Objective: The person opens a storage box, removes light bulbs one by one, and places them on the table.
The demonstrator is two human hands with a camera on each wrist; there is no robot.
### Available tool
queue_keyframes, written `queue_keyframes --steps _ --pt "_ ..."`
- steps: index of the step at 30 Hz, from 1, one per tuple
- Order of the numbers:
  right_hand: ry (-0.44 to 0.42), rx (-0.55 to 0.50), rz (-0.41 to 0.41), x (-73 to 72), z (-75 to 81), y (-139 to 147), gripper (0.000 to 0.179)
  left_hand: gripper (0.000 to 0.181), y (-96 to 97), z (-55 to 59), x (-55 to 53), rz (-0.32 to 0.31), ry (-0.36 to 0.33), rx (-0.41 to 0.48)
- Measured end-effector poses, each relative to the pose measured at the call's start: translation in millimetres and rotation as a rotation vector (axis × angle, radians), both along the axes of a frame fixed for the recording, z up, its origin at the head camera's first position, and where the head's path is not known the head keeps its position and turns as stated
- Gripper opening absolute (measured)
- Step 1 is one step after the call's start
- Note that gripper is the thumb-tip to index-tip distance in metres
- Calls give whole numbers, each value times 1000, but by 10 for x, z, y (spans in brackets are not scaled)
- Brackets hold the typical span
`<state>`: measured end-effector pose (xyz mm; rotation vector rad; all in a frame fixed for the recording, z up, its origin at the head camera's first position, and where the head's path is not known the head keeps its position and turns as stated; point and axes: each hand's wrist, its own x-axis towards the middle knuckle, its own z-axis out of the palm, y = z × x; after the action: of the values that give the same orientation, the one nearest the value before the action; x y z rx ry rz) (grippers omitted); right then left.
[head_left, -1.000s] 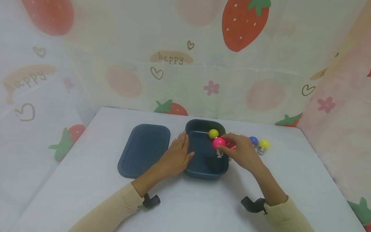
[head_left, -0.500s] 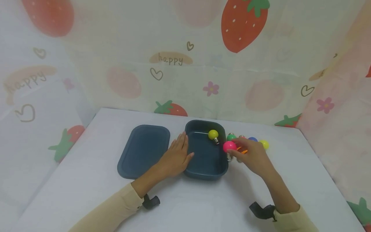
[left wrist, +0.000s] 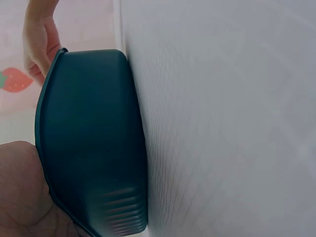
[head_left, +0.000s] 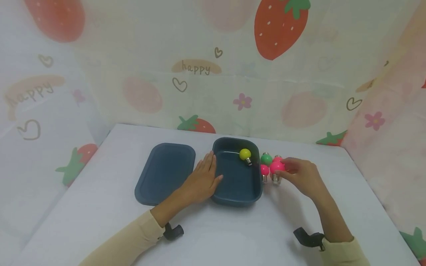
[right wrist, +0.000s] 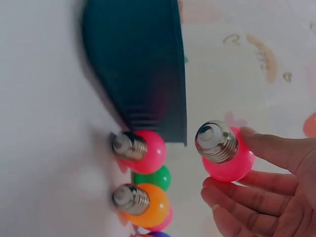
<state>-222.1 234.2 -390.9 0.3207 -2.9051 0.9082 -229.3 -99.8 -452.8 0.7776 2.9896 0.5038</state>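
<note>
My right hand (head_left: 304,177) pinches a pink light bulb (head_left: 277,168) between thumb and fingers, just right of the dark blue box (head_left: 233,188). In the right wrist view the held bulb's metal screw base faces the camera, apart from the bulbs below. My left hand (head_left: 201,181) rests on the box's left rim with its fingers straight. Inside the box, toward the back right, lies a yellow bulb (head_left: 245,154). Beside its right wall are another pink bulb (head_left: 264,170) and a green bulb (head_left: 266,159). The right wrist view also has an orange bulb (right wrist: 153,205).
A flat dark blue lid (head_left: 166,173) lies on the white table left of the box. Patterned cloth (head_left: 196,88) with strawberries hangs behind and at both sides. In the head view, my right hand hides part of the bulb group.
My right hand has carried the pink bulb from over the box to the right, past its right rim. The green and the other pink bulb now show. My left hand has stayed still.
</note>
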Motion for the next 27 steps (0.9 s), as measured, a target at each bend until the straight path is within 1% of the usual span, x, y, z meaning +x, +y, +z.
queue_keyframes --steps 4,9,16,19,21,25,27 --pt "-19 -10 -19 -25 15 96 55 72 10 10 -17 -3 20 -1" --pt "-52 -10 -49 -53 2 168 55 72 7 21 -3 4 4 -11" --pt "-94 8 -93 -120 -21 251 56 72 6 -3 -24 5 30 7" --pt "-125 -2 -114 -133 -27 281 57 72 12 11 -32 5 34 11" --pt "-155 -10 -128 -135 -44 298 57 72 15 0 -40 6 41 5" --pt "-216 -26 -143 -133 -96 333 57 72 18 -16 -26 10 25 -11" --pt "-228 -25 -143 -138 -117 359 57 72 23 -20 -20 9 18 -11"
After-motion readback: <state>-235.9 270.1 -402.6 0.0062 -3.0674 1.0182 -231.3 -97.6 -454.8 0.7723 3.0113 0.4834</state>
